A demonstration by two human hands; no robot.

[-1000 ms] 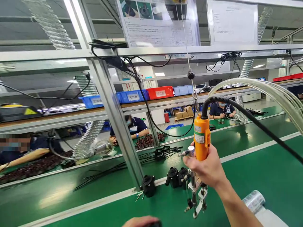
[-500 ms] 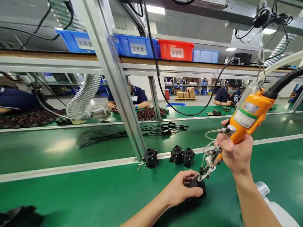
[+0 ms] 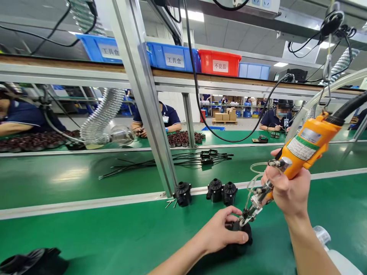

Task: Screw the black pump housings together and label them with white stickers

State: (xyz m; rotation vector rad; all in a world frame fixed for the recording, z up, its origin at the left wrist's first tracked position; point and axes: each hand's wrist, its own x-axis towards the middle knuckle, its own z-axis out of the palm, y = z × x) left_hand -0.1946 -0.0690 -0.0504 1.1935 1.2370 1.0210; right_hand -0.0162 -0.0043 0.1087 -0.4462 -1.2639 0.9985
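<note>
My right hand is wrapped round an orange electric screwdriver, which hangs from a hook and slants down to the left. Its metal tip, with thin clear tubes beside it, meets the top of a black pump housing. Thumb and fingers of my left hand grip that housing on the green bench; its left side is hidden by them. Behind stand two similar black housings side by side, and another black housing by the metal post. Several small screws lie next to that one.
A metal post rises from the bench. Black cables lie beyond the white strip. A larger black part sits at lower left, a white bottle at lower right. Blue and red bins line the shelf. People work opposite.
The view has shifted slightly, bringing more of the lower-left black part into sight. Both hands keep their holds, and the screwdriver tip stays at the housing.
</note>
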